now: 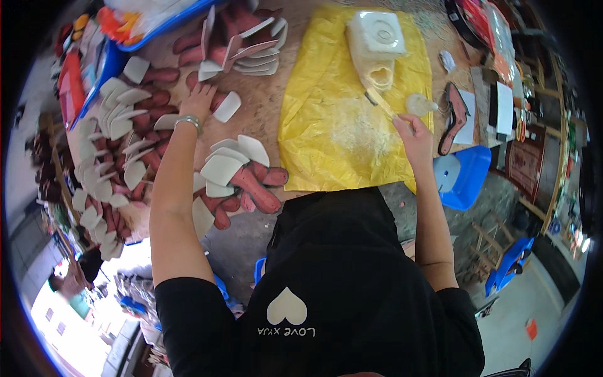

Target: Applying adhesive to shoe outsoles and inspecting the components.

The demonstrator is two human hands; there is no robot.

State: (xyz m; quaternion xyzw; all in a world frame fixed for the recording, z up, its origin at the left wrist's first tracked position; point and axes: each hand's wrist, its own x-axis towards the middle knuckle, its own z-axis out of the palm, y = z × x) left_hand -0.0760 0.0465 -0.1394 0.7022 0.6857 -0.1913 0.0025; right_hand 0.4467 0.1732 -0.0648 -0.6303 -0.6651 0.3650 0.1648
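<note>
At the left of the table my left hand (200,102) reaches over a reddish-brown, shoe-shaped piece with a white flap (227,107); its fingers are closed over the brown part and partly hide it. My right hand (414,133) pinches the pale handle of a small flat brush (379,102), whose dark end hangs over a yellow plastic sheet (301,125). A whitish crust (364,135) covers the middle of this sheet. Just beyond the brush lies a white plastic jug (377,38) with a cut opening toward me.
Similar brown-and-white pieces stand in piles at the left (122,103), far middle (235,44) and near edge (242,166). A black-and-pink high-heel sole shape (455,119) lies right. Below that table edge sits a blue basin (468,179). A blue tray (166,28) stands far left.
</note>
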